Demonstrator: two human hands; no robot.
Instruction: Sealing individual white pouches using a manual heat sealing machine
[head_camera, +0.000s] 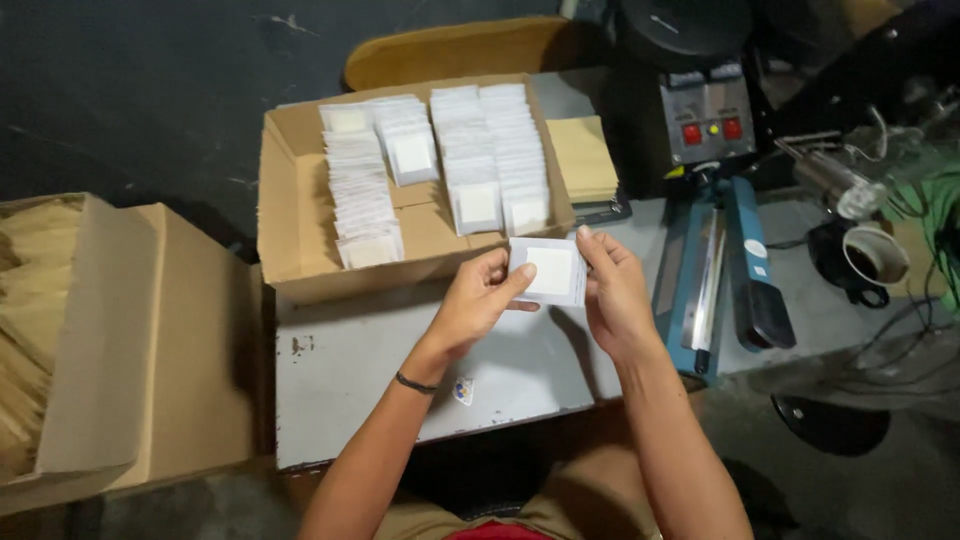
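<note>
A grey, scuffed table (400, 370) carries the work; its near edge runs just above the person's lap, and a small sticker (462, 390) lies close to that edge beside the left wrist. The floor around it is dark and dim. Off the table's left edge stands a large open cardboard carton (150, 350) with pale brown sheets (25, 320) stacked inside.

Above the middle of the table both hands hold one small white sachet (548, 271). It is flat and square, with a translucent white border and a more opaque pale square in its centre. The left hand (478, 300) pinches its left edge between thumb and fingers; the right hand (612, 290) is closed on its right edge, fingertips at the upper corner. A dark band circles the left wrist.

Towards the right edge lies a blue heat sealer (715, 270), its long arm pointing at the near edge. Past it, near the right side, sits a dark cup (868, 258) among tangled cables.

At the far left corner an open shallow cardboard box (300, 230) holds four overlapping rows of the same white sachets (480, 150). Just right of it lies a stack of tan envelopes (582, 158), and behind that a grey control unit (708, 120) with red buttons.
</note>
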